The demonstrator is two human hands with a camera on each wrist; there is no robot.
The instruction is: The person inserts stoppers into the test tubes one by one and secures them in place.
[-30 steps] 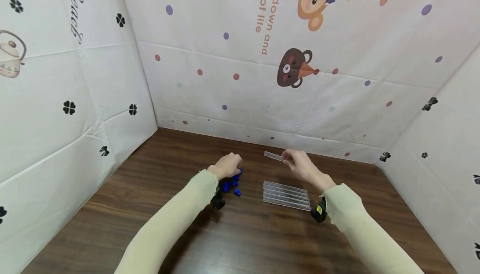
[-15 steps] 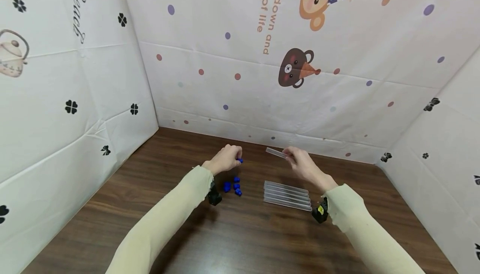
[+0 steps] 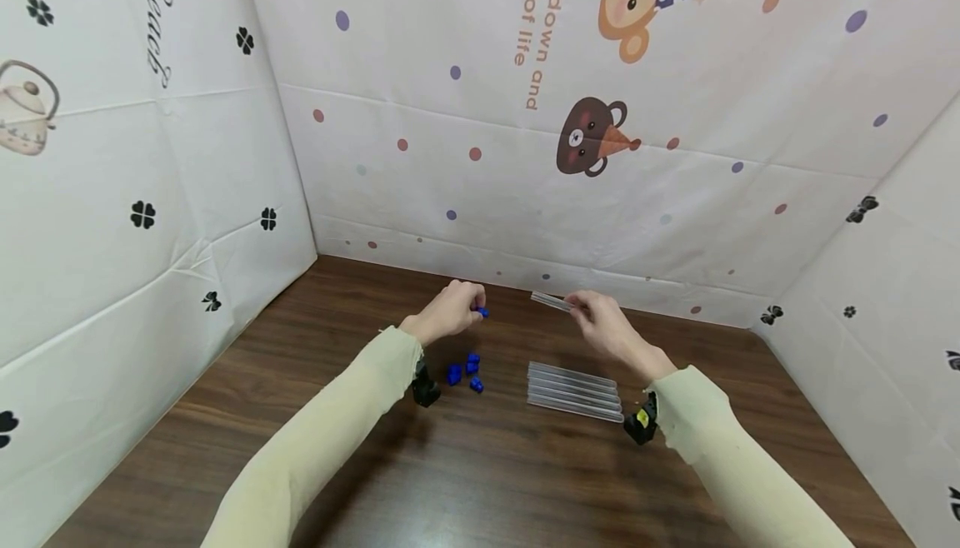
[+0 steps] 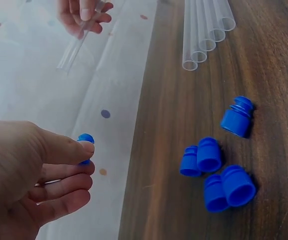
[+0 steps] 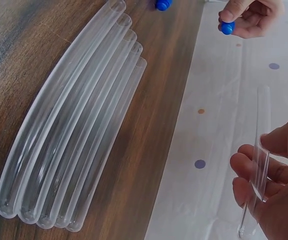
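My left hand (image 3: 447,313) pinches a blue ribbed stopper (image 4: 86,138) between thumb and forefinger, above the back of the table. Across from it, my right hand (image 3: 600,321) holds a clear test tube (image 5: 262,120) between thumb and fingers, its open end pointing toward the left hand. A gap separates the held stopper from the tube. Several more blue stoppers (image 4: 238,117) lie on the table below the left hand. Near the right wrist, several clear test tubes (image 3: 573,391) lie side by side in a row, their open ends toward the left.
The brown wooden table (image 3: 450,481) is bounded by white printed sheets at the back (image 3: 375,173), left (image 3: 75,281) and right (image 3: 885,365). Both hands are near the back sheet. Each wrist carries a small black camera (image 3: 641,423).
My left hand has lifted a stopper from the pile and moved toward the back. The right hand has risen slightly with its test tube. The row of tubes stays put.
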